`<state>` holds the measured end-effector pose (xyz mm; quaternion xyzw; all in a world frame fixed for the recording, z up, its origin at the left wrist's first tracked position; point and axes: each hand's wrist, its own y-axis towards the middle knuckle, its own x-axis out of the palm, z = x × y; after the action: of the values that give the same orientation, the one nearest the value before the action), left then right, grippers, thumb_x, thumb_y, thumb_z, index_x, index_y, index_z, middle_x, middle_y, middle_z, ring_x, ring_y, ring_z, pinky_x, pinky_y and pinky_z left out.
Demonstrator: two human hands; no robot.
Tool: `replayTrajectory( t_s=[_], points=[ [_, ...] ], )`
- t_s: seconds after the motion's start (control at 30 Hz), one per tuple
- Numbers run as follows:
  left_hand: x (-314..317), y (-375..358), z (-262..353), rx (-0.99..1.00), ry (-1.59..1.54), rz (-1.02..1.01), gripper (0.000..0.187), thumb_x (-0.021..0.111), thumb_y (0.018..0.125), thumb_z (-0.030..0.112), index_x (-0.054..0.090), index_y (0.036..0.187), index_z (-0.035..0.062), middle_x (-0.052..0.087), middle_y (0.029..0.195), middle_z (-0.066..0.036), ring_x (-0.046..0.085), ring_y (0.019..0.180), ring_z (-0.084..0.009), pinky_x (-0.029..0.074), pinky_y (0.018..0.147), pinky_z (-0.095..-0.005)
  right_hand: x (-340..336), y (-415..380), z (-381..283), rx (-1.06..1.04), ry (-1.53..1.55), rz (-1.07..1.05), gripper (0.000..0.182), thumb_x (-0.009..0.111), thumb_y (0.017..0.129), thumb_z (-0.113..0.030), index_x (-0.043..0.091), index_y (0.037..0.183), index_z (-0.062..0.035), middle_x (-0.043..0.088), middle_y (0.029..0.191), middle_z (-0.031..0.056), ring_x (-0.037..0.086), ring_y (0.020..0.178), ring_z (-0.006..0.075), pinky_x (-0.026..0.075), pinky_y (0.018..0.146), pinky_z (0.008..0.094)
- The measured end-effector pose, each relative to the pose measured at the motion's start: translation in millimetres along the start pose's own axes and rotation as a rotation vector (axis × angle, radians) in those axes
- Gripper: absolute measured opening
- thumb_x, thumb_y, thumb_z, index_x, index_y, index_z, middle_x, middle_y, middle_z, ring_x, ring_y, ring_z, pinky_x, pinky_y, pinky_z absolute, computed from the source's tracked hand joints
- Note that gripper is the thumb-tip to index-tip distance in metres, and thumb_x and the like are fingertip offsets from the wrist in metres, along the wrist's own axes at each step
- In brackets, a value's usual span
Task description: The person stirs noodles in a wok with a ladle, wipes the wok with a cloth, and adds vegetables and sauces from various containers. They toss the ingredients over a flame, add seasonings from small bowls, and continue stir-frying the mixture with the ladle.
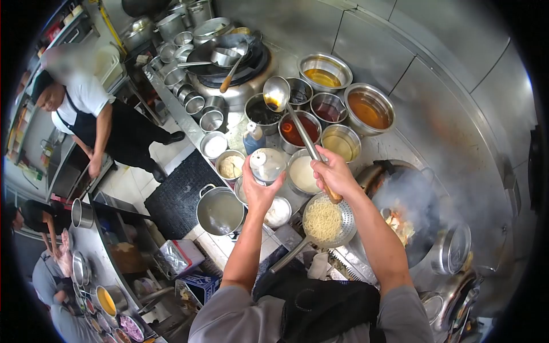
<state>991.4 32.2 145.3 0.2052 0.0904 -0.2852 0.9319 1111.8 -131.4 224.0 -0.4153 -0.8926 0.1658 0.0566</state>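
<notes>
My left hand (260, 186) is wrapped round a clear plastic bottle (267, 165) with a white cap. In my right hand (333, 174) is the wooden handle end of a long metal ladle (306, 136). The ladle's bowl (277, 94) holds a little dark liquid and hangs over the sauce containers. Below my right hand, noodles (323, 220) lie in a perforated strainer (347, 224). Steam rises from a wok (426, 228) with food pieces (400, 227) in it, right of my right forearm. A blue-filled bottle (253, 138) stands behind the clear one.
Metal bowls of oil (322, 77) and sauce (369, 110) line the counter's back. A second wok (220, 57) with utensils sits at the upper left. A large pot (221, 211) is left of my left forearm. Another person (86, 114) stands at the left; others are lower left.
</notes>
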Motion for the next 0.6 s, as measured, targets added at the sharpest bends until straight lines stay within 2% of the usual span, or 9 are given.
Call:
replayTrajectory(
  t_s=[0.07,0.4,0.47,0.6],
  points=[
    [-8,-5,3,-0.002,0.01,-0.009,0.091,0.089,0.062,0.025,0.042,0.135,-0.0014,0.054,0.124,-0.019,0.057,0.113,-0.0319,0.045,0.098,-0.0414,2,-2,0,-0.014,-0.037,0.014,0.068,0.059,0.093,-0.012,0.026,0.152,-0.0006,0.056,0.069,0.0027,0.053,0.048,0.0106,0.043,0.043,0.028],
    [-31,-21,17,-0.025,-0.098,-0.041,0.092,0.09,0.06,0.024,0.042,0.133,-0.0031,0.055,0.12,-0.019,0.058,0.109,-0.0299,0.046,0.095,-0.0401,11,-5,7,-0.031,-0.044,0.02,0.066,0.058,0.093,-0.012,0.029,0.151,-0.0014,0.056,0.068,0.0027,0.052,0.048,0.0102,0.044,0.044,0.0282],
    [-32,-23,14,-0.019,-0.085,-0.041,0.092,0.09,0.06,0.025,0.042,0.133,-0.0032,0.055,0.12,-0.019,0.057,0.11,-0.0297,0.046,0.096,-0.0401,12,-4,10,-0.035,-0.082,0.037,0.067,0.059,0.094,-0.014,0.028,0.152,-0.005,0.053,0.069,0.0016,0.049,0.046,0.0097,0.039,0.041,0.0266],
    [-36,-25,11,-0.007,-0.037,-0.057,0.093,0.09,0.059,0.026,0.042,0.134,-0.003,0.054,0.121,-0.018,0.056,0.112,-0.0294,0.045,0.097,-0.0399,15,-6,10,-0.029,-0.106,0.07,0.066,0.059,0.094,-0.013,0.029,0.152,-0.0054,0.053,0.068,0.0016,0.049,0.046,0.0098,0.039,0.04,0.0264]
  ],
)
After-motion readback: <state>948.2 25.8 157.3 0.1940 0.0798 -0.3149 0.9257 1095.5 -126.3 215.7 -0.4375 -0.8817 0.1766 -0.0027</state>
